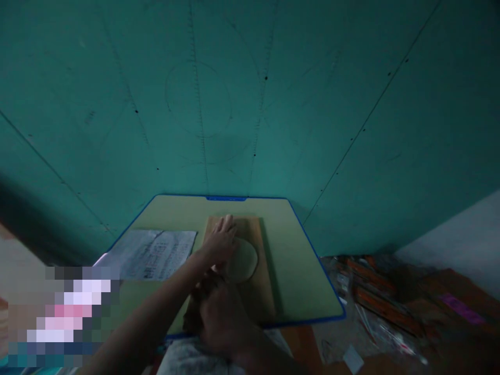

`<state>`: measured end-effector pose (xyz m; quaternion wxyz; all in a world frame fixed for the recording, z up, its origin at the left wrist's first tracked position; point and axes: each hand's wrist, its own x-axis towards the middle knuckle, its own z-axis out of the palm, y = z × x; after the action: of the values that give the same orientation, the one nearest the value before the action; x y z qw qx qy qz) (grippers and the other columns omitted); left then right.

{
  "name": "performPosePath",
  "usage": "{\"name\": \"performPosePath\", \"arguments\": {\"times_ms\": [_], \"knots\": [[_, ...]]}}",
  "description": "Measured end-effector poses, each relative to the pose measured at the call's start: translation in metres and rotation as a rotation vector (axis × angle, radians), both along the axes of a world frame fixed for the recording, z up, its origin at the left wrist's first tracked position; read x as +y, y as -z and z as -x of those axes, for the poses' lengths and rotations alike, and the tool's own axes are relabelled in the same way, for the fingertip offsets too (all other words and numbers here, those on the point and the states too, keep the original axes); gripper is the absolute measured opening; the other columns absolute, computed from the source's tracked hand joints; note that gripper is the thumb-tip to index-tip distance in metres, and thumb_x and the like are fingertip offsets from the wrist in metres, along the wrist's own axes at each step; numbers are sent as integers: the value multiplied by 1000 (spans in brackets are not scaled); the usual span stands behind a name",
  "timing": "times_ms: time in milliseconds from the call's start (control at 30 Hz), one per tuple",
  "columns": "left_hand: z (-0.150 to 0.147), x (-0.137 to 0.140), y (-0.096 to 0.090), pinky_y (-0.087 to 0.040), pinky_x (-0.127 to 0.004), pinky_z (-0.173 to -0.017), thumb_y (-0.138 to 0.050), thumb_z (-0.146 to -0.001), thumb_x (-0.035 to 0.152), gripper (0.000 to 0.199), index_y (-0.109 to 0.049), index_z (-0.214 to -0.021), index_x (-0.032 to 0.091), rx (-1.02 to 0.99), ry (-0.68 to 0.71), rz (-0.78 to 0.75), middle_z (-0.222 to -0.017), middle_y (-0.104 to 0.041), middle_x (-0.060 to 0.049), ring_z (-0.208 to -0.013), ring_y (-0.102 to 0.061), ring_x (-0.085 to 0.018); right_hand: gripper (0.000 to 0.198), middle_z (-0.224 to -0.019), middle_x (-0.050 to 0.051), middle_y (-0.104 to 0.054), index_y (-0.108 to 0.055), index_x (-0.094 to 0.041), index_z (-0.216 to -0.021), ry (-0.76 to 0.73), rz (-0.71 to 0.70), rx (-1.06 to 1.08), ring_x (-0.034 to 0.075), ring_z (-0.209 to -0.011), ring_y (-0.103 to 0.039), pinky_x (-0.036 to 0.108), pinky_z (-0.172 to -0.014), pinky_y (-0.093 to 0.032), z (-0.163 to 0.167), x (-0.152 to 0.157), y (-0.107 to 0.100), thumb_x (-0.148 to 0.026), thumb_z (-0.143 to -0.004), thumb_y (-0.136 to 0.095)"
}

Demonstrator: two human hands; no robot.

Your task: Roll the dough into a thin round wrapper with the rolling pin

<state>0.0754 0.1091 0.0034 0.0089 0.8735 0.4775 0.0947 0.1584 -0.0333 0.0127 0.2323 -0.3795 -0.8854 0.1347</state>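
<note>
A pale, flat round disc (pixel 242 261) lies on a wooden board (pixel 262 291); I cannot tell what it is made of. My left hand (pixel 222 242) rests on the board at the disc's left edge, its fingers stretched forward and lying fairly flat. Closer to me, my right hand (pixel 219 310) is closed in a fist just below the left hand, near the board's left side. Whatever it grips is hidden by the hand and the dim light. A dark patch beside that fist is too unclear to name.
The board sits on a pale table (pixel 300 276) with a blue rim, against a green wall (pixel 234 104). A printed sheet (pixel 156 254) lies to the left. Boxes (pixel 441 302) and plastic-wrapped items (pixel 390 333) crowd the floor at right. A blurred-out patch covers the lower left.
</note>
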Motion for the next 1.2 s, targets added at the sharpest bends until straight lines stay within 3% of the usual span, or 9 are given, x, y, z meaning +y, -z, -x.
{"name": "performPosePath", "arguments": {"times_ms": [100,200,367,500,700,833,967,1067,1200], "knots": [[6,-1,1,-40,-53,-110,-44,-91,26,63,-36,-150,6,-41,-64,9,-160,-31,-27,-149,-31,-38,24,-130,11,-64,-69,-18,-109,-36,20,45,26,-132,-50,43,-119,-31,1,-4,-5,-32,-92,-59],[-28,-18,0,-38,-49,-112,-45,-92,30,67,-34,-150,0,-59,-41,42,-160,-30,-30,-150,-27,-38,18,-117,4,-71,-70,-23,-103,5,115,216,18,-115,-62,30,-105,-46,-36,-25,-3,-30,-96,-55],[-97,-47,-3,-25,-52,-121,-47,-93,47,68,-46,-145,3,-30,61,-21,-156,-39,-26,-150,-25,-41,31,-103,5,-76,-71,-26,-101,347,177,440,19,-98,-71,28,-87,-57,-132,-51,-5,-39,-103,-43],[-75,-44,3,-26,-54,-120,-42,-97,41,64,-43,-148,3,-2,-26,-87,-156,-40,-25,-150,-26,-40,39,-92,6,-77,-73,-25,-93,535,202,465,23,-91,-73,31,-81,-58,-166,-46,-7,-51,-101,-45],[7,-36,15,-38,-54,-113,-40,-99,30,52,-47,-142,2,33,-222,-174,-141,-55,-29,-139,-47,-38,41,-92,8,-76,-73,-22,-92,465,213,534,23,-92,-72,31,-81,-57,-149,-25,-3,-52,-100,-46],[-31,-69,20,-42,-50,-110,-44,-97,35,58,-44,-145,3,31,-180,-217,-146,-52,-27,-138,-48,-36,28,-102,8,-74,-71,-21,-97,327,130,512,21,-101,-69,32,-90,-54,-134,1,-22,-36,-100,-47],[-73,-104,17,-35,-50,-116,-44,-98,34,57,-47,-145,4,88,47,-278,-156,-40,-24,-146,-36,-37,24,-111,10,-71,-70,-20,-103,256,43,370,21,-108,-66,36,-98,-51,-135,35,-38,-26,-97,-47],[-60,-108,10,-38,-49,-115,-43,-99,40,58,-47,-147,7,79,98,-273,-155,-44,-21,-145,-39,-35,32,-131,15,-65,-68,-17,-119,259,6,150,24,-125,-59,43,-108,-45,-133,64,-32,-28,-99,-46],[0,-87,6,-44,-49,-110,-44,-99,33,52,-48,-148,16,110,-34,-246,-149,-53,-17,-139,-48,-33,44,-154,15,-47,-57,-15,-140,193,-3,-127,26,-146,-38,47,-120,-30,-107,104,-12,-33,-103,-44]]}}
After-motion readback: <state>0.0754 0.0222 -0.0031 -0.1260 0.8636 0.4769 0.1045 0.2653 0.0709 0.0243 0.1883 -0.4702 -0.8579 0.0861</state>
